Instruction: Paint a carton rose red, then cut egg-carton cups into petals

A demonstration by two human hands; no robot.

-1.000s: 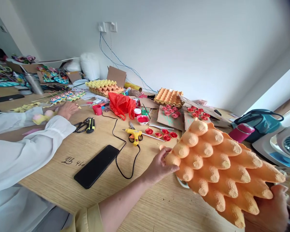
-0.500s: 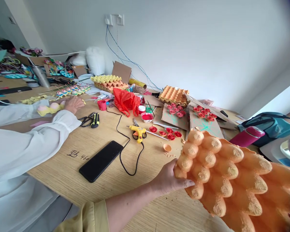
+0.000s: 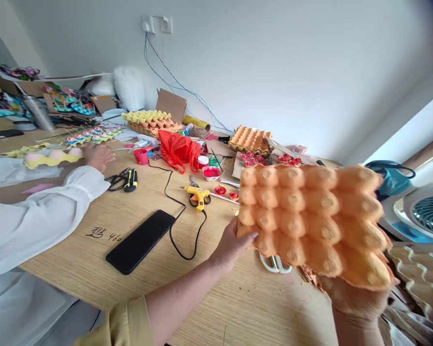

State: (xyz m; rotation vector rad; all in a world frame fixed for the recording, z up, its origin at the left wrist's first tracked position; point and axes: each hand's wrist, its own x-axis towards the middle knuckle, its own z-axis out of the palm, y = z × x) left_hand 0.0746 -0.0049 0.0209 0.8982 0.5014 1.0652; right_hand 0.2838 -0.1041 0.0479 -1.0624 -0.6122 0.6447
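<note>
An orange egg tray (image 3: 306, 211) is held up above the right side of the table, its rounded cup bottoms facing me. My left hand (image 3: 233, 242) grips its left edge, thumb on the near face and fingers hidden behind. Under the lower right corner my right hand (image 3: 359, 290) supports it, with most of its fingers hidden by the tray. White-handled scissors (image 3: 274, 263) lie partly covered below the tray. Left of it sit red paper roses (image 3: 220, 191) and a yellow glue gun (image 3: 199, 196) with a black cord.
A black phone (image 3: 140, 241) lies on the table (image 3: 187, 298). At left, a co-worker's hand (image 3: 98, 157) and white sleeve (image 3: 39, 221) rest near a yellow egg-tray strip (image 3: 54, 157). Behind are a red plastic bag (image 3: 178, 150), red paint (image 3: 211, 173) and stacked egg trays (image 3: 250, 139). A fan (image 3: 429, 216) stands right.
The egg tray has swung from a slant to nearly level rows, first dipping right and then coming back. Both my hands stay on it. The camera view has shifted slightly.
</note>
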